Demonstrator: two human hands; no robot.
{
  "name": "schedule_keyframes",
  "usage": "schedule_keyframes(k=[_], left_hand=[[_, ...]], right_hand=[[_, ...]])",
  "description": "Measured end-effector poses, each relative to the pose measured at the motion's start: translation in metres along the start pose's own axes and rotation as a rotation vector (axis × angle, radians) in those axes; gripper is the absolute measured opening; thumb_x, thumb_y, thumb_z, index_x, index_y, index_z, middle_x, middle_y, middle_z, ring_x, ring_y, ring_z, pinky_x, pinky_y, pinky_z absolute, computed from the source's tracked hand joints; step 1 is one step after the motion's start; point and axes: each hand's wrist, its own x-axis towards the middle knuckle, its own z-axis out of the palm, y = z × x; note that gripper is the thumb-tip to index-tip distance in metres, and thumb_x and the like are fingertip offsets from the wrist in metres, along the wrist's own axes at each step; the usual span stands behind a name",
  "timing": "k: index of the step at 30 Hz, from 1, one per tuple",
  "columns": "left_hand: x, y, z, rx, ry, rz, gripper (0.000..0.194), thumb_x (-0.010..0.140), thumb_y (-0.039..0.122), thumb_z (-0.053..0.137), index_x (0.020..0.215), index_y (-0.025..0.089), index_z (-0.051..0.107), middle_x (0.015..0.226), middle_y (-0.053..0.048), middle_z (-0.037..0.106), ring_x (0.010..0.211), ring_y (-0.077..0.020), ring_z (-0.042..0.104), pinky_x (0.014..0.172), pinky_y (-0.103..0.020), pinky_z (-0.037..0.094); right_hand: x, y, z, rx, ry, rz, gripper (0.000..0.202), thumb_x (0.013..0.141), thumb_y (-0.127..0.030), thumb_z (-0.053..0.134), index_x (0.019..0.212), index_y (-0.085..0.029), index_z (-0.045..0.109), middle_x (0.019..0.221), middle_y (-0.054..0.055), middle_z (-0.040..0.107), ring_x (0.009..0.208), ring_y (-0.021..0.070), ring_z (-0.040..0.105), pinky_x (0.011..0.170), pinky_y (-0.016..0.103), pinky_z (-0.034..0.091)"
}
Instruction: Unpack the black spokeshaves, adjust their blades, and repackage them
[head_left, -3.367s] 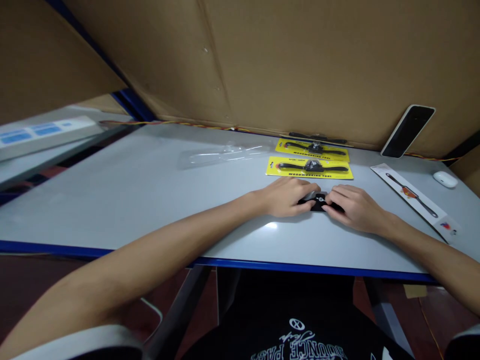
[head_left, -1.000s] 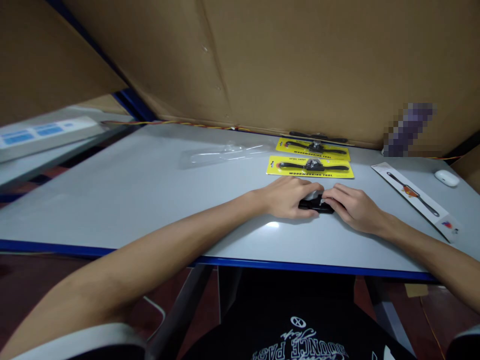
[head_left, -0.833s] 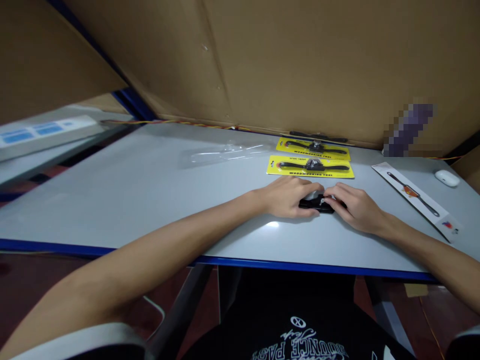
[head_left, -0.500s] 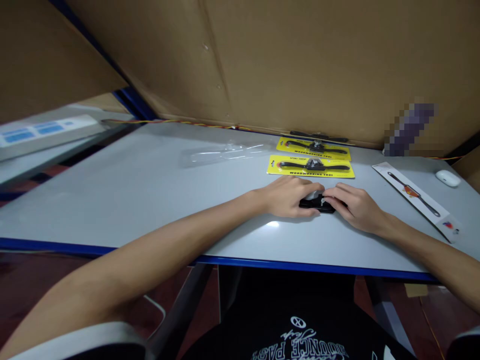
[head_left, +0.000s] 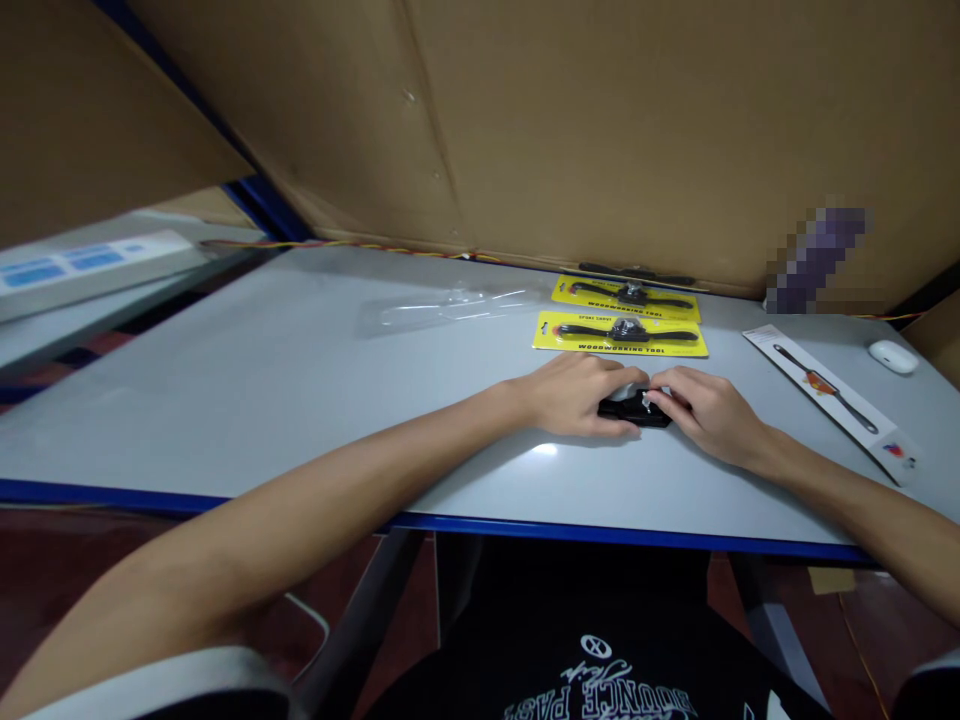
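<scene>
On the table in front of me lies a small black tool (head_left: 630,410), with a pale rounded part and a tiny silvery piece on top. Both hands cover much of it, so its exact kind is hard to make out. My left hand (head_left: 577,395) grips the left end, thumb along the near side and fingers over the far side. From the right, my right hand (head_left: 709,410) pinches with thumb and forefinger at the silvery piece (head_left: 646,401). Just beyond are two yellow-carded spokeshaves, a nearer pack (head_left: 621,335) and a farther pack (head_left: 626,297).
A loose spokeshave (head_left: 637,273) lies against the cardboard wall. Clear plastic packaging (head_left: 450,308) sits left of the yellow cards. Rightward are a white-carded tool pack (head_left: 829,400), a white mouse-shaped case (head_left: 893,357) and a pixelated purple object (head_left: 816,262). The table's blue edge (head_left: 525,527) runs nearest me.
My right fingers have shifted slightly at the silvery piece, which shows a little more. The left hand keeps its grip, and the black tool stays in place.
</scene>
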Motion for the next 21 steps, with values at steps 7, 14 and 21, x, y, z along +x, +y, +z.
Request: schedule_keyframes(k=[7, 14, 21], left_hand=[[0.0, 0.002, 0.0, 0.0, 0.001, -0.02, 0.054, 0.095, 0.06, 0.052, 0.129, 0.019, 0.062, 0.109, -0.01, 0.076, 0.087, -0.0254, 0.068, 0.068, -0.035, 0.044], [0.0, 0.001, 0.0, 0.008, 0.0, -0.011, 0.049, 0.095, 0.057, 0.052, 0.124, 0.018, 0.064, 0.103, -0.009, 0.074, 0.082, -0.024, 0.066, 0.065, -0.035, 0.042], [-0.001, 0.001, 0.002, 0.065, 0.02, 0.04, 0.049, 0.097, 0.051, 0.047, 0.131, 0.017, 0.06, 0.097, -0.009, 0.075, 0.077, -0.0236, 0.067, 0.064, -0.035, 0.043]], right_hand=[[0.002, 0.0, -0.011, 0.053, -0.027, -0.069, 0.007, 0.102, -0.026, 0.052, 0.1, -0.022, 0.058, 0.086, 0.002, 0.068, 0.068, 0.0163, 0.057, 0.065, 0.031, 0.044], [-0.002, 0.0, -0.019, 0.023, -0.198, -0.079, 0.032, 0.085, -0.026, 0.06, 0.114, -0.023, 0.047, 0.104, 0.007, 0.067, 0.075, 0.0193, 0.059, 0.068, 0.035, 0.046], [0.003, -0.003, -0.021, 0.076, -0.189, 0.018, 0.035, 0.082, -0.024, 0.067, 0.11, -0.023, 0.047, 0.103, 0.006, 0.065, 0.077, 0.0185, 0.057, 0.068, 0.033, 0.044]])
